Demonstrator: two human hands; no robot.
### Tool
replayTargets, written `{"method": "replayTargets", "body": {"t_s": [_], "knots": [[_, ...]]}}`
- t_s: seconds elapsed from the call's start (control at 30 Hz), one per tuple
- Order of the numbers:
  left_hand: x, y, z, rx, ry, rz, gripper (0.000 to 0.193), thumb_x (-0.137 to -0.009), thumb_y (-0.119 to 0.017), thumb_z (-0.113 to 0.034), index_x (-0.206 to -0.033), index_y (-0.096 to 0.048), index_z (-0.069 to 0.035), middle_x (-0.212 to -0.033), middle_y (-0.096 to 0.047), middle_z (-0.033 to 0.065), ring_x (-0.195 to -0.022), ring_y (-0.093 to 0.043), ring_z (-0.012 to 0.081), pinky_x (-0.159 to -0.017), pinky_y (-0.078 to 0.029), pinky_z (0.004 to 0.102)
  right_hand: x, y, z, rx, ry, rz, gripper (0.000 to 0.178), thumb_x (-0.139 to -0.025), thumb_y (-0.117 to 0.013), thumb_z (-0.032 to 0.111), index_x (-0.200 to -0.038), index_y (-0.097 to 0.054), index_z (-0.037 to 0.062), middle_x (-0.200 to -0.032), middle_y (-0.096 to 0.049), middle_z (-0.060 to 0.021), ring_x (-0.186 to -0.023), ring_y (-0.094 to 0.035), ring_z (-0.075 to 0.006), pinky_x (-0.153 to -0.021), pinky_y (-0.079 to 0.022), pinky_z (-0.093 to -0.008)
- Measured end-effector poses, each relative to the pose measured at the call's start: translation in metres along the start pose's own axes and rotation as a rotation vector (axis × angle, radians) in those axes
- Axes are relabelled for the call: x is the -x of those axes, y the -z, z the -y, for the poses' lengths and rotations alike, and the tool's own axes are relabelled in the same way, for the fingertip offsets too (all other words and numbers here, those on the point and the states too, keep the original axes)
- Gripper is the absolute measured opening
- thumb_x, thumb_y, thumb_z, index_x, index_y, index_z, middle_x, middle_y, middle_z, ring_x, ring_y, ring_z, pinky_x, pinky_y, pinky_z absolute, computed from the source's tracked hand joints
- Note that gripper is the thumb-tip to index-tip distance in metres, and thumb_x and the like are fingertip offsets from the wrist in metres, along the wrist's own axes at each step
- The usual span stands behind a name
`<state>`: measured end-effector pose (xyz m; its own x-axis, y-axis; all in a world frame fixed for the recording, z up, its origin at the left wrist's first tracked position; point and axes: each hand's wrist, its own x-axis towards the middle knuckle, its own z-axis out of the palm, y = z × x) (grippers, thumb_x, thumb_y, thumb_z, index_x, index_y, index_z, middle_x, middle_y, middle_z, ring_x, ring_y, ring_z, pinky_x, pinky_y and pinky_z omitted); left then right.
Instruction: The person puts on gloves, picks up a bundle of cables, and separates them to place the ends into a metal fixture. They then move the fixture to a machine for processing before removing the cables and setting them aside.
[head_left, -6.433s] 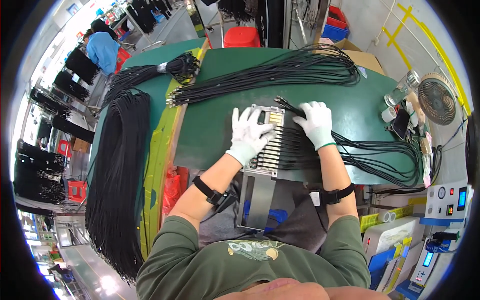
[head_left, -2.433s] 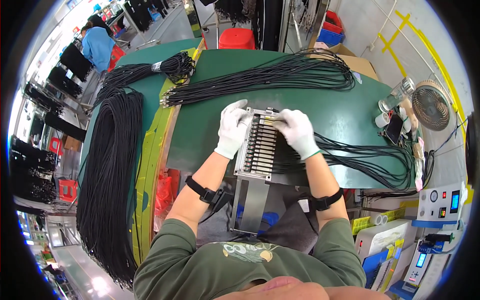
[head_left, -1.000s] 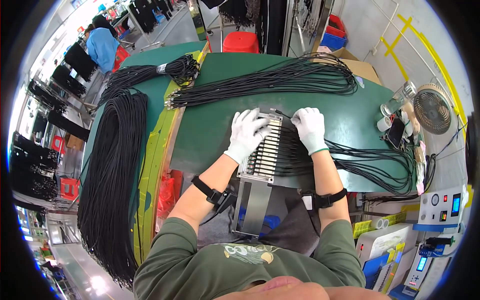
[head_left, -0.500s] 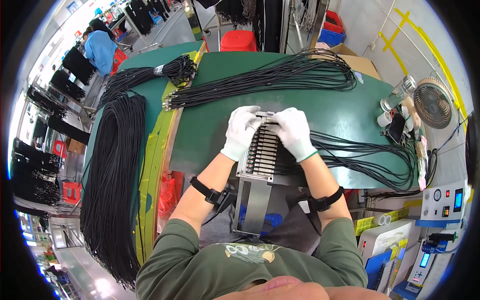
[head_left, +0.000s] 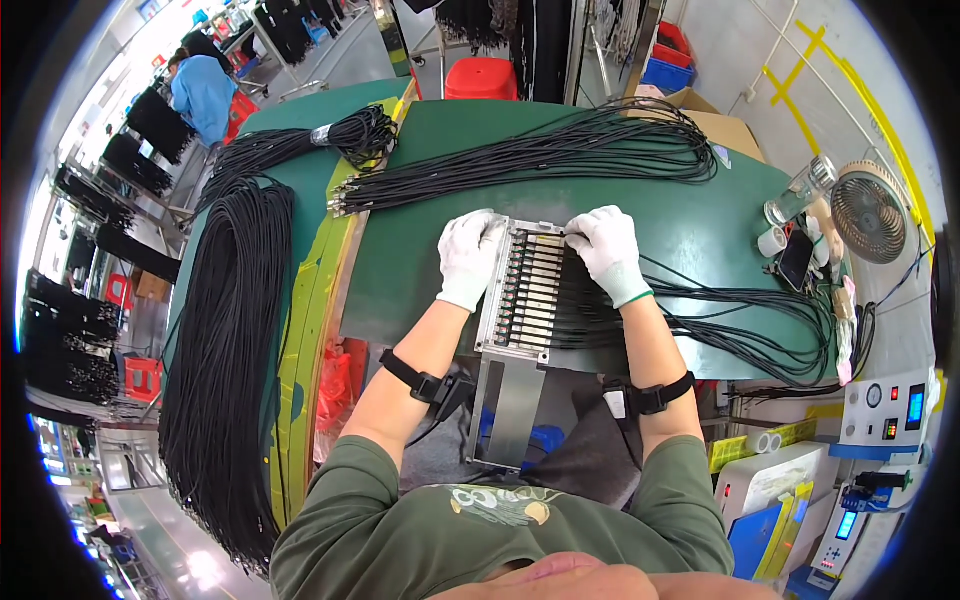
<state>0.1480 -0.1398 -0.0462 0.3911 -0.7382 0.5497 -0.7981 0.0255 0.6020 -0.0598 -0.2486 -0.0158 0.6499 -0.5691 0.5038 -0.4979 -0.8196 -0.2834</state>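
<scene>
Our gloved left hand (head_left: pixel 470 255) has its fingers curled in at the upper left edge of the metal fixture (head_left: pixel 491 315), and our gloved right hand (head_left: pixel 606 250) has thumb and fingers drawn together by its upper right corner; we cannot tell whether either one pinches a cable. Directly between the two grips and running down towards us, the fixture carries a row of cable ends (head_left: pixel 532 290) lying side by side in its slots. From these, black cables (head_left: pixel 585 318) pass beneath and below the right grip, then spread farther right into long loops (head_left: pixel 765 297). We judge the step in hand to be setting or straightening the ends at the top of the row, and the next move seems to call for a light fingertip touch there, keeping the neighbouring ends seated and the cables slack. Beyond both grips, a loose bundle (head_left: pixel 560 155) stretches across the green table (head_left: pixel 400 265); well to the left of the left grip, past a yellow strip (head_left: pixel 305 330), hangs a thick hank (head_left: pixel 225 330). Far to the right of the right grip stands a fan (head_left: pixel 868 212).
</scene>
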Motion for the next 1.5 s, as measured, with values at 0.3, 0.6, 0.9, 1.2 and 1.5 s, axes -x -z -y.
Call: {"method": "replayTargets", "body": {"t_s": [0.3, 0.6, 0.9, 1.2, 1.5], "knots": [[0.006, -0.005, 0.014, -0.053, 0.044, 0.083, 0.021, -0.09, -0.063, -0.025, -0.1, -0.072, -0.01, -0.1, -0.071, 0.0094, -0.099, -0.063, 0.0289, -0.098, -0.043, 0.0418, 0.0, -0.004, -0.002, 0.103, -0.001, -0.009, 0.009, -0.074, -0.073, 0.019, -0.082, -0.07, 0.0169, -0.079, -0.065, -0.001, -0.09, -0.058, -0.0254, -0.079, -0.045, -0.0393], [0.006, -0.009, 0.01, -0.058, 0.057, 0.054, 0.02, -0.092, -0.061, -0.025, -0.103, -0.072, -0.012, -0.099, -0.072, 0.0057, -0.097, -0.066, 0.026, -0.107, -0.037, 0.0449, -0.002, -0.011, 0.001, 0.113, 0.016, -0.024, 0.013, -0.076, -0.071, 0.017, -0.088, -0.072, 0.0193, -0.081, -0.064, -0.0005, -0.088, -0.058, -0.0243, -0.079, -0.045, -0.0389], [0.006, -0.005, 0.014, -0.025, 0.104, 0.154, 0.022, -0.093, -0.06, -0.027, -0.107, -0.071, -0.014, -0.105, -0.071, 0.0067, -0.103, -0.064, 0.0256, -0.11, -0.034, 0.0473, 0.01, -0.007, 0.025, 0.248, 0.108, 0.009, 0.02, -0.079, -0.063, 0.014, -0.093, -0.075, 0.0212, -0.101, -0.065, -0.0038, -0.103, -0.056, -0.025, -0.088, -0.044, -0.0399], [0.014, 0.005, 0.021, 0.084, 0.005, 0.213, 0.026, -0.092, -0.059, -0.029, -0.113, -0.068, -0.015, -0.108, -0.068, 0.0036, -0.109, -0.06, 0.0226, -0.111, -0.029, 0.0515, 0.025, 0.011, 0.036, 0.212, 0.186, -0.078, 0.03, -0.077, -0.06, 0.009, -0.104, -0.07, 0.0148, -0.118, -0.062, -0.0123, -0.116, -0.052, -0.0332, -0.097, -0.042, -0.0459], [0.047, 0.044, 0.019, 0.121, -0.08, 0.407, 0.037, -0.096, -0.055, -0.029, -0.127, -0.061, -0.011, -0.121, -0.066, 0.0067, -0.121, -0.056, 0.0241, -0.117, -0.021, 0.0498, 0.15, 0.05, 0.137, 0.02, 0.432, 0.237, 0.049, -0.074, -0.061, 0.011, -0.122, -0.062, 0.0221, -0.133, -0.052, -0.0194, -0.127, -0.046, -0.0414, -0.106, -0.035, -0.059]]}}
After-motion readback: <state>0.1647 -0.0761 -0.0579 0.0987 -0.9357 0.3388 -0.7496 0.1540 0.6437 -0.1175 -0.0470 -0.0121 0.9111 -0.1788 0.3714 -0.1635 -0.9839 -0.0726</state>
